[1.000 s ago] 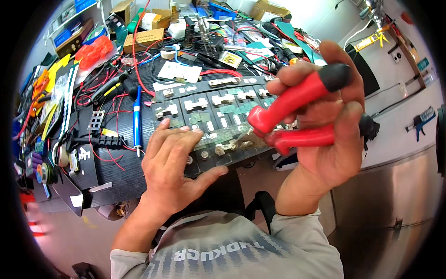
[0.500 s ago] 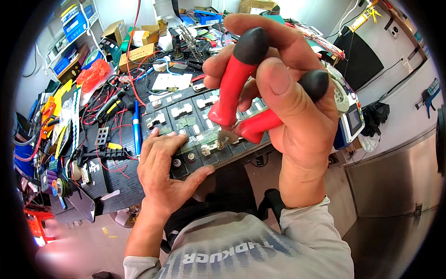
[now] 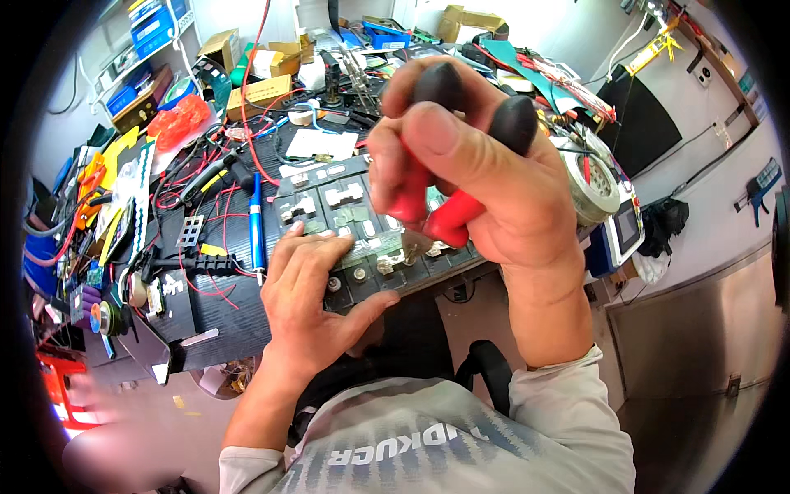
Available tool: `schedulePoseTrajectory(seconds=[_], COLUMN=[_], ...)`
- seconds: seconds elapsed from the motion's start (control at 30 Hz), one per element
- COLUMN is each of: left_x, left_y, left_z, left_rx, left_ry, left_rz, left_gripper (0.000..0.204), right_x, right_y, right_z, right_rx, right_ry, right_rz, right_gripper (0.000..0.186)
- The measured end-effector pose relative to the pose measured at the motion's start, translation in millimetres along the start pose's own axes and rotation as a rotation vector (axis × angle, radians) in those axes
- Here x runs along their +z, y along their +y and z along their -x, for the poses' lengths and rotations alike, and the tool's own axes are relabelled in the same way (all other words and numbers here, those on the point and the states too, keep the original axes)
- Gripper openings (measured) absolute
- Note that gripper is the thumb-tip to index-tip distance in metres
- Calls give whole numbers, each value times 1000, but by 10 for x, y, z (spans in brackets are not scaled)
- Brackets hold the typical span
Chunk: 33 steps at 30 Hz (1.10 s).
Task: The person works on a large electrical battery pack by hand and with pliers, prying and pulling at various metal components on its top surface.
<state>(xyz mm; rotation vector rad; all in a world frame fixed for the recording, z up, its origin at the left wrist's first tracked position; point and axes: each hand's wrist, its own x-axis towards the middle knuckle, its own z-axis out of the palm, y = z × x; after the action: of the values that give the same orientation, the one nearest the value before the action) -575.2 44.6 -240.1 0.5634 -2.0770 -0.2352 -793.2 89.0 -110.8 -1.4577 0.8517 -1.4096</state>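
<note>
My right hand (image 3: 514, 193) is wrapped round a pair of pliers with red, black-ended handles (image 3: 454, 217). The pliers point down at the near part of a dark block of cells (image 3: 352, 179), which looks like a battery pack. Their jaws are mostly hidden behind the handles and blurred, so I cannot tell what they bite on. Bright metal tabs (image 3: 343, 195) and strips of clear film lie across the block's top. My left hand (image 3: 303, 284) lies on the block's near left corner, fingers spread flat and thumb along the front edge. Round terminals (image 3: 360, 274) show between thumb and fingers.
A blue pen-like tool (image 3: 257, 226) lies left of the block, near tangled red and black wires. White paper (image 3: 321, 145) lies beyond the block. A white roll (image 3: 588, 183) and a device with a screen (image 3: 627, 226) stand at the right. Boxes (image 3: 262, 95) crowd the back.
The pliers' handles have come closer together as my right hand squeezed. The whole view has shifted slightly; my left hand keeps its place on the block.
</note>
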Motion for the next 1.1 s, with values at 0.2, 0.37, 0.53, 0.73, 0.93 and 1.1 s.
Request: schedulePoseTrajectory(seconds=[0.2, 0.37, 0.53, 0.73, 0.93, 1.1], left_x=[7, 12, -1, 2, -20, -32], left_y=[-38, -104, -192, -231, -262, -243], left_z=[41, 100, 165, 226, 167, 118], left_rx=[9, 31, 60, 32, 42, 28], left_ry=[47, 102, 123, 104, 118, 92], left_rz=[36, 26, 56, 80, 115, 121], left_gripper=[68, 67, 68, 68, 69, 68], right_x=[44, -6, 133, 351, 131, 29], right_y=[167, 247, 156, 53, 61, 12], right_z=[169, 463, 377, 123, 98, 72], right_rx=[-253, -500, -634, -579, -591, -373], right_ry=[-24, -167, -525, -636, -618, -463], right_rz=[-263, 2, 172, 280, 283, 287], right_gripper=[26, 36, 53, 54, 48, 50])
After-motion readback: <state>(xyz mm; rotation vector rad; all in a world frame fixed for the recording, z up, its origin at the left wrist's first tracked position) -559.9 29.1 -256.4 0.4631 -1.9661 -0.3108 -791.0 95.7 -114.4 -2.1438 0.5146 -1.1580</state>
